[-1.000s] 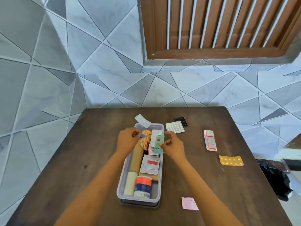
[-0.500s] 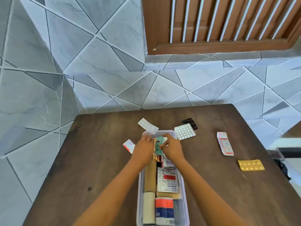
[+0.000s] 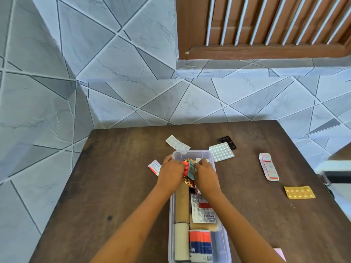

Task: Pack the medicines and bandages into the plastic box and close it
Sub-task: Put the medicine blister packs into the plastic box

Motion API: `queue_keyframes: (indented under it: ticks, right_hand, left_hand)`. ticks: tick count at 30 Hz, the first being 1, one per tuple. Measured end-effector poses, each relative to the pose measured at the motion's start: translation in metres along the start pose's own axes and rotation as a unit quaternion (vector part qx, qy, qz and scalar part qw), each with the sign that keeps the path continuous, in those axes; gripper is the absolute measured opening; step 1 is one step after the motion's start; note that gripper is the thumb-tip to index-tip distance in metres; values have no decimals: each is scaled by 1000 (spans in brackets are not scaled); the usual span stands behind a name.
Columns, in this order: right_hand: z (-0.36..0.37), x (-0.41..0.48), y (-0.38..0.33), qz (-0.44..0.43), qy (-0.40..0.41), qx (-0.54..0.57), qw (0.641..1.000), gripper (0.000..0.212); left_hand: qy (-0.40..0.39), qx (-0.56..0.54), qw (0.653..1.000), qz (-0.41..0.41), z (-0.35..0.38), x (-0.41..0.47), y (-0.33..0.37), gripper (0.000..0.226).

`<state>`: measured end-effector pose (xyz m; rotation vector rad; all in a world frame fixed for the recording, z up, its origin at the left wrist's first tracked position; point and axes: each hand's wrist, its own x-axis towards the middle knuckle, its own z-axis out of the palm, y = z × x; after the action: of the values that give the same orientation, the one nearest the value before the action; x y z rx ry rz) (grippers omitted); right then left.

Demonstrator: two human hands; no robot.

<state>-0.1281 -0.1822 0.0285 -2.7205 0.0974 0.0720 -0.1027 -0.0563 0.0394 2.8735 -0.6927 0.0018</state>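
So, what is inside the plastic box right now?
Visible: tan bandage roll, white roll, red-and-blue packet, white sachet, blister strips held by left hand and right hand. Hands hide whatever lies beneath.

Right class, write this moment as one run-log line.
phase: packing | left hand: holds red blister strip | right hand: holds teal strip | plastic box: open | unpacked: yellow blister pack

Bright, even daylight with soft shadows; wide-angle bending at the edges (right side slightly motion-blurred).
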Motion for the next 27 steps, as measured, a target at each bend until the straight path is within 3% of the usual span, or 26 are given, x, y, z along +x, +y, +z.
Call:
queue_keyframes:
  ticks: [4, 7, 10, 12, 17, 22, 27]
  right_hand:
    - [-21, -1, 8, -15, 123, 65, 990, 32]
    - [-34, 8, 23, 39, 165, 115, 979, 34]
    - [-32, 22, 44, 142, 141, 160, 967, 40]
    - [-25, 31, 59, 196, 115, 157, 961, 44]
    - [-13, 54, 81, 215, 70, 95, 970, 54]
    - [-6, 68, 95, 248, 12, 59, 967, 54]
    - [-4, 69, 98, 222, 33, 38, 974, 48]
  left_hand:
    - [141, -181, 968, -104, -12, -2, -23, 25]
    - [43, -156, 971, -176, -13, 4, -46, 31]
    - [-118, -101, 965, -212, -5, 10, -59, 54]
    - [-167, -99, 952, -239, 1, 14, -61, 68]
    - [-199, -97, 942, -252, 14, 20, -65, 77]
    - [-165, -106, 946, -259, 20, 18, -67, 70]
    - [-118, -132, 946, -272, 20, 17, -68, 51]
